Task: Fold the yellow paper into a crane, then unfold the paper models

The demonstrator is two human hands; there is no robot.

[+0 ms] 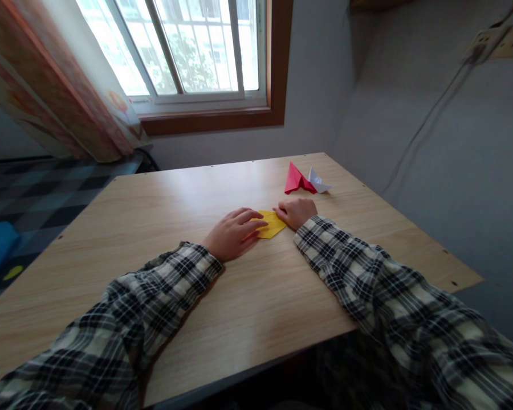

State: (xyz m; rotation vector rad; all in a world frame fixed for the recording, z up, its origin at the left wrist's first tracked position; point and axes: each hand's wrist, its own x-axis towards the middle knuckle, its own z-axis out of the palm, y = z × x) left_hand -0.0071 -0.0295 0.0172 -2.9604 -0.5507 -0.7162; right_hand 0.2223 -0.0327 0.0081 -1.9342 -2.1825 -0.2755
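A folded piece of yellow paper (pixel 273 225) lies on the wooden table between my two hands. My left hand (pixel 236 232) rests on its left side, the fingers stretched out and a little apart over the paper. At the paper's upper right edge is my right hand (pixel 298 212), its fingers curled in and the thumb side against the paper. Whether the right fingers pinch the edge or just press it down is hard to make out.
Beyond my right hand stand a red folded paper piece (pixel 297 179) and a white folded paper piece (pixel 317 181), side by side. The light wooden table (pixel 188 193) meets walls behind and right. A cord (pixel 427 119) hangs from an outlet; a curtain (pixel 64 74) hangs left.
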